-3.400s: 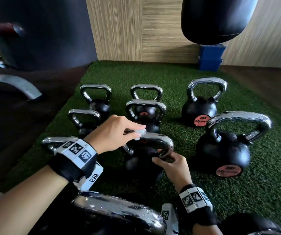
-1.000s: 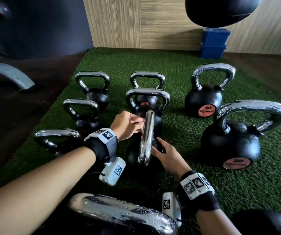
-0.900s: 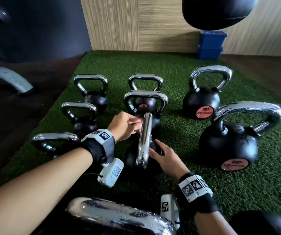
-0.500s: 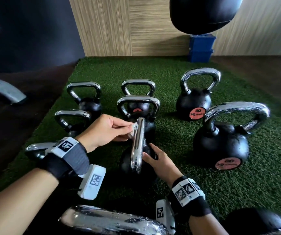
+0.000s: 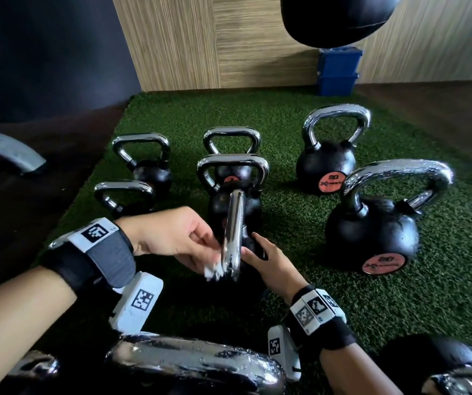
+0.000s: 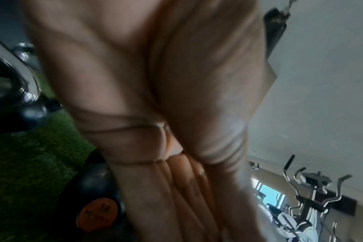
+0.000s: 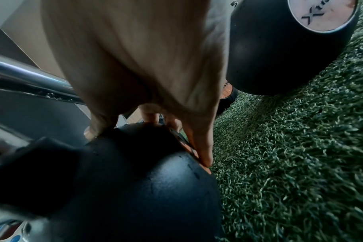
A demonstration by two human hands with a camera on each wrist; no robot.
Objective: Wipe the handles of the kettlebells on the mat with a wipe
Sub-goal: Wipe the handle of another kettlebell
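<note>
Several black kettlebells with chrome handles stand on the green turf mat [image 5: 300, 229]. The middle kettlebell's handle [image 5: 235, 232] points end-on toward me. My left hand [image 5: 178, 240] pinches a small white wipe [image 5: 213, 270] against the near end of that handle. My right hand [image 5: 269, 260] rests with spread fingers on the black body of the same kettlebell [image 7: 135, 188], fingertips [image 7: 203, 157] at its side by the turf. The left wrist view shows only the palm and curled fingers [image 6: 176, 180]; the wipe is hidden there.
A large kettlebell [image 5: 371, 232] stands just right of my right hand, another [image 5: 327, 163] behind it. Smaller ones stand at the left [image 5: 126, 195] and behind. A wet chrome handle [image 5: 195, 363] lies below my wrists. A black punching bag [image 5: 334, 18] hangs over blue boxes [image 5: 337, 71].
The left hand has slid the wipe down the end-on handle from its far top to its near end. Earlier the kettlebell was turned so its handle faces me. The right hand stays on the body.
</note>
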